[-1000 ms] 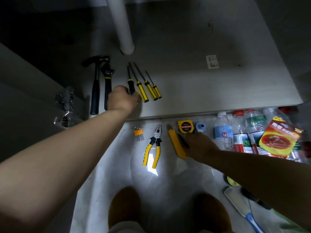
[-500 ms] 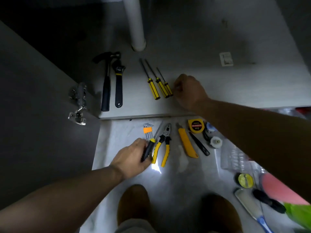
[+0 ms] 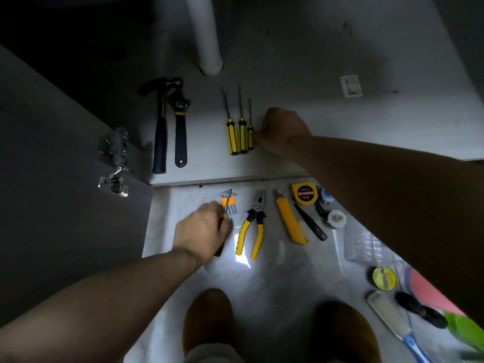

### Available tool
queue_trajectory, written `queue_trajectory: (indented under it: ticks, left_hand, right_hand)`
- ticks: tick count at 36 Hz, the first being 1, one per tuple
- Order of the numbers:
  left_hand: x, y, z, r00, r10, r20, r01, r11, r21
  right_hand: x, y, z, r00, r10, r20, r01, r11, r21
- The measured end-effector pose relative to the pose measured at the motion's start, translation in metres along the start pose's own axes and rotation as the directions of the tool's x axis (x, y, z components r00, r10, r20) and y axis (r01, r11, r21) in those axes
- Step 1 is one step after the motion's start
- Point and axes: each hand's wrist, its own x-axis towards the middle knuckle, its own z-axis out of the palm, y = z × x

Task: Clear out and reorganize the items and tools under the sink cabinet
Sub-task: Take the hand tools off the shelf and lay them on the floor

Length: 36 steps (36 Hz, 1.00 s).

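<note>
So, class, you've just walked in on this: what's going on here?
A person is sorting tools at the open sink cabinet. The left hand grips a yellow-and-black screwdriver by the hex keys on the floor. The right hand has curled fingers touching the smallest screwdriver of three lined up inside, right of the hammer and wrench. Pliers and a utility knife lie on the floor.

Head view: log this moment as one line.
left hand: holds yellow-black screwdriver beside hex keys | right hand: at smallest screwdriver, grip unclear | cabinet: hammer, wrench
</note>
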Motion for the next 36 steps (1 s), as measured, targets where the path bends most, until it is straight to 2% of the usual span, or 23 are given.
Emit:
queue_trajectory:
  ticks: [3,6,9,13,17,23,25,27,29,31,33,36]
  left_hand:
    - [0.014,0.018,-0.028,0.966,0.049,-0.254,-0.095,0.980,-0.174]
    - [0.038,0.037,-0.053,0.920,-0.072,-0.385,-0.085,0.922,-0.377]
    - [0.069,0.048,-0.072,0.870,-0.160,-0.467,-0.051,0.912,-0.407]
    - [0.108,0.051,-0.087,0.938,-0.214,-0.272,0.079,0.898,-0.432]
    - [0.126,0.052,-0.093,0.969,-0.200,-0.143,0.122,0.896,-0.428]
    - [0.120,0.063,-0.093,0.970,-0.205,-0.129,0.153,0.932,-0.329]
    - [0.112,0.064,-0.091,0.958,-0.236,-0.163,0.172,0.927,-0.333]
    - [0.095,0.064,-0.085,0.943,-0.229,-0.243,0.129,0.920,-0.369]
    - [0.071,0.061,-0.073,0.935,-0.132,-0.329,-0.012,0.916,-0.402]
    - [0.042,0.057,-0.058,0.942,0.009,-0.334,-0.165,0.882,-0.442]
    - [0.014,0.051,-0.040,0.962,0.110,-0.250,-0.217,0.863,-0.456]
    - [-0.019,0.042,-0.009,0.982,0.187,-0.031,-0.182,0.882,-0.435]
  right_hand:
    - [0.001,-0.005,0.003,1.000,0.018,-0.001,-0.018,1.000,-0.021]
    - [0.000,-0.013,0.005,0.997,0.069,0.016,-0.069,0.998,0.009]
    - [0.001,-0.021,0.007,0.996,0.078,0.034,-0.078,0.997,0.003]
    - [-0.003,-0.020,0.009,0.996,0.086,0.022,-0.085,0.996,-0.040]
    - [-0.020,-0.006,-0.001,0.998,0.054,0.011,-0.054,0.998,0.010]
    - [-0.076,0.031,-0.004,0.983,-0.177,0.055,0.167,0.975,0.148]
    - [-0.099,0.043,-0.001,0.966,-0.235,0.107,0.216,0.963,0.160]
    - [-0.120,0.057,0.007,0.947,-0.261,0.188,0.230,0.958,0.172]
    - [-0.136,0.072,0.018,0.926,-0.232,0.299,0.197,0.970,0.141]
    - [-0.146,0.086,0.030,0.893,-0.167,0.417,0.144,0.986,0.086]
    - [-0.152,0.096,0.040,0.852,-0.057,0.520,0.067,0.998,0.000]
    - [-0.154,0.103,0.051,0.792,0.080,0.605,0.003,0.991,-0.136]
